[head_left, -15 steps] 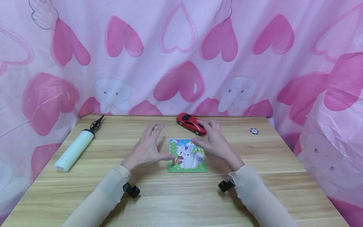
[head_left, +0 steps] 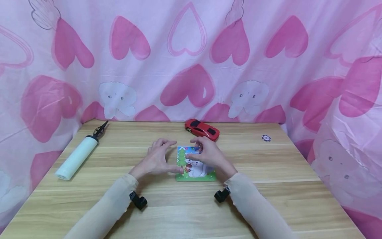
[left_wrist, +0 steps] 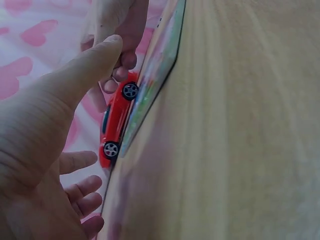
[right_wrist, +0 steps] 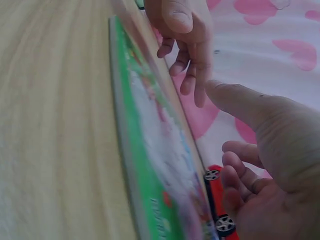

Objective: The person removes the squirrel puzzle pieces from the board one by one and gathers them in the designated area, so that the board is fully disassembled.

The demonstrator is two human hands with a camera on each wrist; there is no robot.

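Observation:
A thin square picture board (head_left: 194, 174) with a squirrel on it lies flat at the middle of the table. My left hand (head_left: 156, 159) hovers at its left edge, thumb and fingers spread apart. Over the board's upper right part is my right hand (head_left: 210, 154), its fingers loosely bent and nothing held; it hides some of the picture. Both wrist views show a gap between the board and the hands, the left hand (left_wrist: 45, 130) and the right hand (right_wrist: 280, 145). Just behind the board stands a red toy car (head_left: 204, 129), nearest to the right hand.
A pale green hand pump (head_left: 77, 157) with a black nozzle lies along the table's left side. Toward the back right is a small round blue-and-white chip (head_left: 266, 138). A pink curtain with hearts (head_left: 188, 86) hangs behind the wooden table (head_left: 179, 212) and at its sides.
My right hand has moved left and slightly toward me, from beside the toy car to over the board. The left hand's fingers have lowered a little. Board and car stay in place.

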